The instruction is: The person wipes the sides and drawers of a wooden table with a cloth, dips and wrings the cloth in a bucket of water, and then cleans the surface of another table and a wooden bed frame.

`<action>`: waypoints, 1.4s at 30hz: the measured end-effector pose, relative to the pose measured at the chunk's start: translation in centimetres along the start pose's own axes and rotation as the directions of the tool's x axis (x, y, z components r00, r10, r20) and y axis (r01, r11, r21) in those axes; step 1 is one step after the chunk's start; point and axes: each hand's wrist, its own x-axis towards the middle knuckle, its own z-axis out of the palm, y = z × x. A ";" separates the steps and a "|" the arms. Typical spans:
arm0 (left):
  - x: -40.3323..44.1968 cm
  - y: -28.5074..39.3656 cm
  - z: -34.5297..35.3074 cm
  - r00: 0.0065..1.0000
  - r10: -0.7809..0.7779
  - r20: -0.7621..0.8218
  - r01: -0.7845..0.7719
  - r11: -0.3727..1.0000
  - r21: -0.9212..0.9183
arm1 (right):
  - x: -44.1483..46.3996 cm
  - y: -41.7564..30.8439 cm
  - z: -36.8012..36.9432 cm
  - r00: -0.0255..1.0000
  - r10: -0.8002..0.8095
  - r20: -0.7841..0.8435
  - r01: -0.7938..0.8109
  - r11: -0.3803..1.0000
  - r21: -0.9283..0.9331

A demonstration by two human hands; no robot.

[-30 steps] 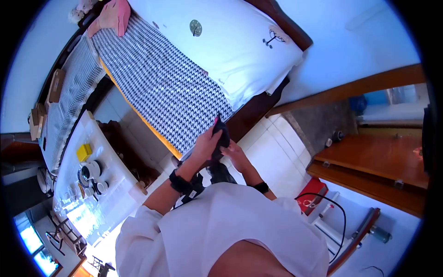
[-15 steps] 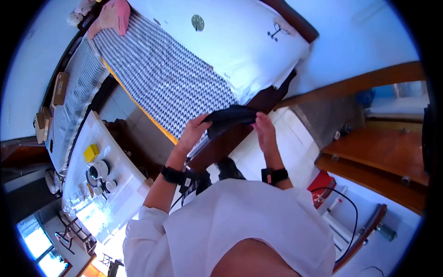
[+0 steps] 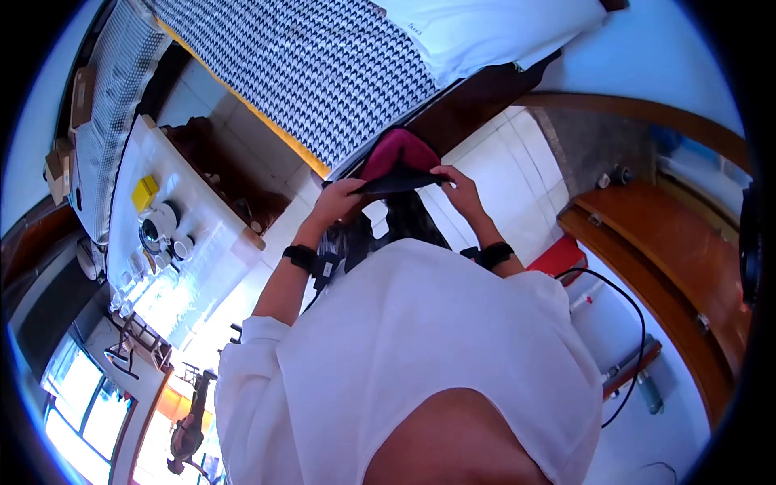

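Between my hands stretches a soft black fabric piece with a magenta inner side [image 3: 404,153]; its exact kind does not show. My left hand [image 3: 333,204] pinches the left end of its black edge. At the opposite end, my right hand [image 3: 462,192] grips the same edge between thumb and fingers. The magenta side faces up beyond the taut black edge. The fabric is held in front of my body, close to the corner of the bed [image 3: 453,105]. Both wrists wear black bands.
A houndstooth-patterned cover [image 3: 323,73] and a white pillow [image 3: 493,32] lie on the bed. To the left, a white table [image 3: 202,283] carries a yellow box [image 3: 145,193] and several cups. A wooden cabinet [image 3: 663,250] stands right. Another person [image 3: 187,432] is far off at lower left.
The fabric has come lower and closer to my body, and its magenta side now shows. My hands still hold its two ends. The view has shifted, and another person has appeared at lower left.
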 end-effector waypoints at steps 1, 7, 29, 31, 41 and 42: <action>0.3 1.1 -0.3 0.996 -0.081 0.036 0.079 0.995 0.059 | 0.3 0.3 0.0 0.999 0.042 -0.008 -0.042 0.998 0.045; 5.7 4.1 -0.6 0.998 0.043 -0.054 -0.030 0.972 0.234 | 2.5 0.1 -1.0 0.993 0.007 -0.120 0.010 0.990 0.143; 5.1 3.3 4.5 0.917 0.331 -0.223 -0.154 0.809 0.567 | 0.9 -9.7 1.8 0.978 0.208 -0.022 -0.208 0.978 -0.017; 5.6 2.4 4.2 0.873 0.374 -0.313 -0.181 0.844 0.504 | 1.3 -11.4 1.4 0.982 0.188 0.010 -0.187 0.982 -0.036; -0.5 5.5 -5.2 0.969 -0.052 -0.242 0.070 0.995 0.067 | 6.0 -10.1 0.2 0.905 0.398 0.148 -0.418 0.773 0.478; -0.7 5.4 -5.4 0.967 -0.021 -0.255 0.004 0.998 -0.065 | 6.4 -10.0 0.4 0.906 0.396 0.150 -0.417 0.775 0.475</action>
